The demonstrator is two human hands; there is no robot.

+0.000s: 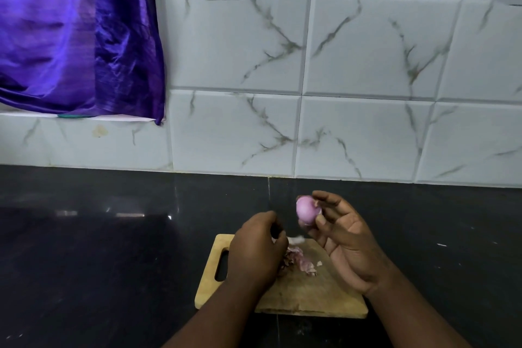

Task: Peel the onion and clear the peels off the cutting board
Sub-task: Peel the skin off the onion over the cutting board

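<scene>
A small pink-purple onion point(306, 209) is held in the fingertips of my right hand point(343, 237), raised above the far edge of the wooden cutting board point(305, 291). My left hand point(255, 248) hovers over the board's left part with its fingers curled, pinching a pale strip of peel point(295, 240) that sticks out to the right. A small pile of purple peels point(299, 260) lies on the board between my hands. The board has a handle slot point(221, 264) at its left end.
The board rests on a dark, glossy countertop point(113, 248) that runs back to a white marble-patterned tiled wall point(367, 93). A purple cloth point(76, 37) hangs at the upper left. A few tiny pale scraps point(441, 245) lie on the counter at the right.
</scene>
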